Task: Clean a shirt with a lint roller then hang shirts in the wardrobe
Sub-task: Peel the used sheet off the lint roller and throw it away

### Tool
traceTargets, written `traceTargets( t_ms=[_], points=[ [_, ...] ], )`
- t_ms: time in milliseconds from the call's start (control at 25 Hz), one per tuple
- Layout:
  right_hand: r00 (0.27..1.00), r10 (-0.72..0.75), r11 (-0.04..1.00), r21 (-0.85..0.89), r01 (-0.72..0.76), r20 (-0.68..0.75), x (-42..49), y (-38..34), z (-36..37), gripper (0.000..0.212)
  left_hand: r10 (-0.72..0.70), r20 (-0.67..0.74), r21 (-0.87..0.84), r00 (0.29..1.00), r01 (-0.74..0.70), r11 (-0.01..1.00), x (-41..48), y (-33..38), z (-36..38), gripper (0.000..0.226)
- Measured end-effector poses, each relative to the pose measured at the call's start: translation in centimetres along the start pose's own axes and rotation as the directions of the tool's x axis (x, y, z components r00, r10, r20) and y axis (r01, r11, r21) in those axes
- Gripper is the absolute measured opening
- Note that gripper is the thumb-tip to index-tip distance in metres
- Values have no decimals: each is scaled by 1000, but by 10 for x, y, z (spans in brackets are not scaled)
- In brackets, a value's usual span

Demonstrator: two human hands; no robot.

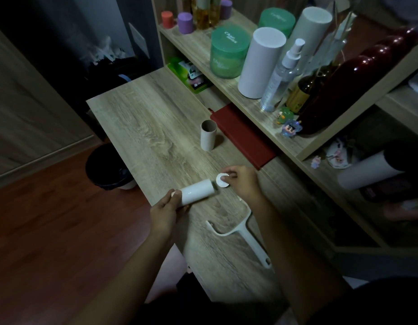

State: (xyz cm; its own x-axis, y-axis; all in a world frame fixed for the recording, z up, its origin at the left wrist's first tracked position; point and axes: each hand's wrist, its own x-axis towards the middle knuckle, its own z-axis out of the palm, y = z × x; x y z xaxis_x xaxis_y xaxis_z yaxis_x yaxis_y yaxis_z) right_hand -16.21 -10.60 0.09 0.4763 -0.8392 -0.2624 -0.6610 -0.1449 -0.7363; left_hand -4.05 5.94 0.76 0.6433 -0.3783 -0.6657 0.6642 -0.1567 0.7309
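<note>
A white lint roll (197, 191) lies on its side just above the wooden desk (142, 127), and my left hand (165, 211) grips its near end. My right hand (243, 181) pinches a small white round end cap (222, 180) right at the roll's far end. The white lint roller handle frame (244, 235), with no roll on it, lies flat on the desk below my right wrist. An empty brown cardboard core (208, 138) stands upright farther back. No shirt is in view.
A dark red notebook (243, 134) lies by the shelf base. The shelf unit (226, 90) at the right holds white tubes, green jars, a spray bottle and dark bottles. A black-lined bin (107, 170) stands on the floor left of the desk.
</note>
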Motion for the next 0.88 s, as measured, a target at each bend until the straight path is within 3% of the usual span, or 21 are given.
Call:
traceTargets(
  t_ms=[160,360,440,560,680,800,880],
  points=[
    [1000,-28,998,-64,28,-4,2,3,6,30,14,-4,10,1000,-14,1000,2,1,-3,37],
    [982,-12,995,100,31,-187,-21,-16,-13,31,26,49,-24,998,-25,999,-4,11,2,25],
    [994,17,984,177,2,-107,-34,-25,-16,46,29,127,11,991,-31,999,-9,12,8,17],
    [987,71,968,228,-103,144,-50,-32,-8,44,35,249,88,968,-58,994,-17,11,20,27],
    [989,84,942,314,-119,124,-56,-29,-5,39,19,293,111,956,-53,992,-18,9,21,18],
    [994,83,934,342,-104,76,-58,-27,-9,31,71,331,285,941,-172,943,-7,7,16,23],
    [996,70,934,348,-84,52,-57,-26,-11,28,100,325,272,940,-195,942,-2,9,16,16]
  ],
)
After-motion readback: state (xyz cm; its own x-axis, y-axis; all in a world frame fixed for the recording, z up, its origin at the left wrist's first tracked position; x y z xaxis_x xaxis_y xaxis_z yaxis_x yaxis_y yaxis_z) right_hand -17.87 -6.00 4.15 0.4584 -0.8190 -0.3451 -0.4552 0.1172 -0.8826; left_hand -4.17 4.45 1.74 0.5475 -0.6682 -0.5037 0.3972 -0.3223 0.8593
